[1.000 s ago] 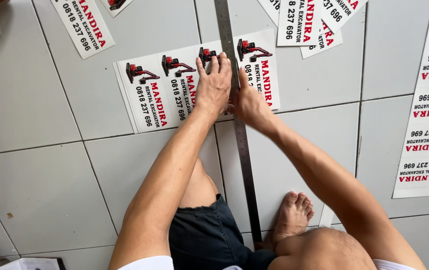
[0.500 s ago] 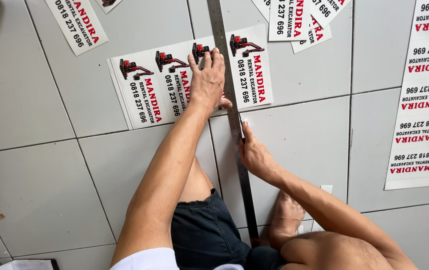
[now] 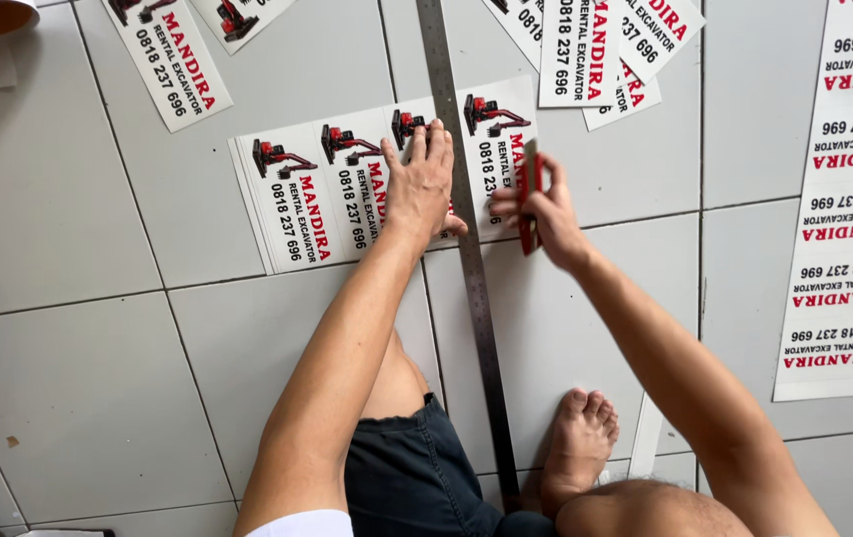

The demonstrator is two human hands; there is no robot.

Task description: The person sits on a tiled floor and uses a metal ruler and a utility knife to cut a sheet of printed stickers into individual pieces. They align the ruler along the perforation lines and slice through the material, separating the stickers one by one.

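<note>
Left hand [image 3: 421, 179] pins white sticker sheet [image 3: 292, 199]; right hand [image 3: 541, 209] grips red cutter [image 3: 527, 199]

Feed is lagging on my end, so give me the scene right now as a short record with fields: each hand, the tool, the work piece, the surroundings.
left hand: pressed flat on the metal ruler and printed sheet
right hand: grips a red cutter beside the ruler's right edge
ruler: long, lies across the sheet toward the person
sheet: white strip of repeated excavator labels
surface: tiled floor
nearby: cut labels above, uncut label strip at right
person: seated, bare foot by the ruler
</note>
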